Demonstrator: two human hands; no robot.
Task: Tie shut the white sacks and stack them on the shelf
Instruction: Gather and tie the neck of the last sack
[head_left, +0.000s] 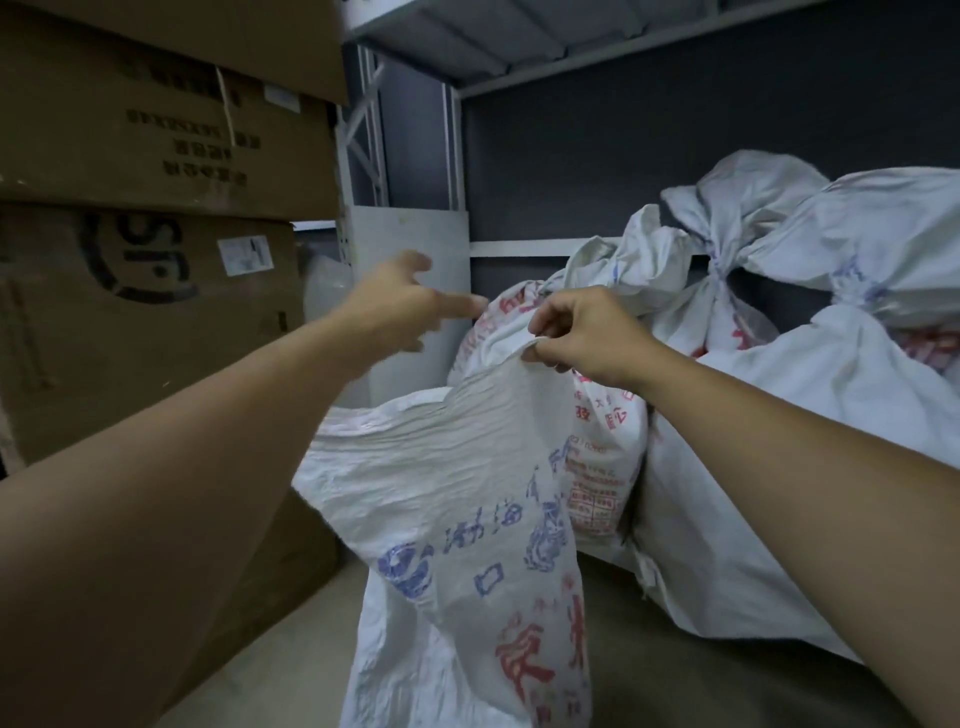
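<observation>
Right hand (584, 338) is the busy one on my feed: thumb + fingers pinch the top hem of the loose white sack (457, 493), which hangs crumpled below it, mouth untied; can't tell what's inside. Left hand (400, 306), blurred, is spread w/ nothing in it, just left of the right one. Behind and to the right of both hands, tied sacks (727, 223) bulge in a pile, necks knotted, contents hidden. They sit on a brown board (701, 691) inside a grey metal shelf frame (457, 156). Cardboard boxes (156, 156) are stacked left of the left hand.
</observation>
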